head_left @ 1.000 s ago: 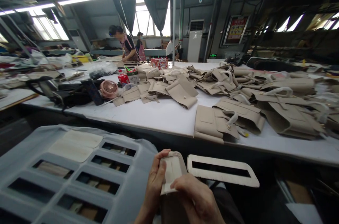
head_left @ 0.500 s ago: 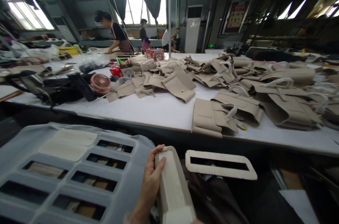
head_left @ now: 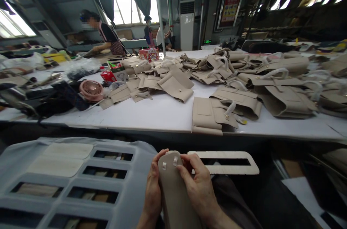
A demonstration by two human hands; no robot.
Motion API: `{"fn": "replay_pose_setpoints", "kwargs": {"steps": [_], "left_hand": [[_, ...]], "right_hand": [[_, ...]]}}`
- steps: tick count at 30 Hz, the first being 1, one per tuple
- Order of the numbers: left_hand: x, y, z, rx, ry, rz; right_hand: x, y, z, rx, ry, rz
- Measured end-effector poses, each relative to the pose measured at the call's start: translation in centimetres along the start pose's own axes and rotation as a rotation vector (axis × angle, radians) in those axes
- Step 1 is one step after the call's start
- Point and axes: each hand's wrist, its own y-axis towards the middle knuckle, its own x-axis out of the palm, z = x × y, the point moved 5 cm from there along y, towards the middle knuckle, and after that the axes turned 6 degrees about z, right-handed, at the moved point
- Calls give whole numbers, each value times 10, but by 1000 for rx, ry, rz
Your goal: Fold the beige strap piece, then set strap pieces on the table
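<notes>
Upright in front of me stands a long taupe bag piece (head_left: 175, 193) with a rounded top end. Two small white-wrapped bits (head_left: 164, 166) stick out near that end. My left hand (head_left: 153, 182) grips its left edge, fingers curled behind. On the opposite edge, my right hand (head_left: 197, 180) pinches near the top, its thumb beside the right wrapped bit. The lower end runs out of view. Just behind the right hand is a cream frame-shaped strip (head_left: 230, 170) with a long slot.
A white table (head_left: 130, 113) spans the view ahead, piled with taupe bags (head_left: 207, 113). A pink fan (head_left: 91, 90) and a red can (head_left: 107, 74) stand at its left. Below left is a blue-grey slotted plastic surface (head_left: 108, 175) with pale sheets (head_left: 59, 160). People (head_left: 107, 37) work farther back.
The bag piece has turned from its pale side to its taupe side with the wrapped bits. My right hand has come up onto its right edge. The view has shifted slightly right.
</notes>
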Motion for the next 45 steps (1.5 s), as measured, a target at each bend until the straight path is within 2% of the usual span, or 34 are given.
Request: {"fn": "replay_pose_setpoints", "kwargs": {"steps": [4, 10, 19, 24, 29, 35, 40, 45], "left_hand": [[0, 0, 4, 21, 122, 14], [-2, -2, 9, -18, 211, 32], [3, -10, 18, -145, 142, 83], [5, -11, 21, -145, 147, 97], [0, -11, 20, -156, 175, 116], [-6, -9, 19, -42, 280, 97], [-4, -7, 20, 33, 385, 63], [-3, -8, 21, 52, 403, 67]], "right_hand": [[2, 1, 4, -24, 3, 36], [6, 1, 7, 43, 4, 75], [11, -11, 17, 202, 46, 91], [12, -13, 11, 189, 57, 61], [13, -10, 7, 264, 68, 35], [15, -10, 2, 81, -9, 15], [17, -13, 6, 33, -20, 10], [17, -13, 2, 15, -24, 7]]}}
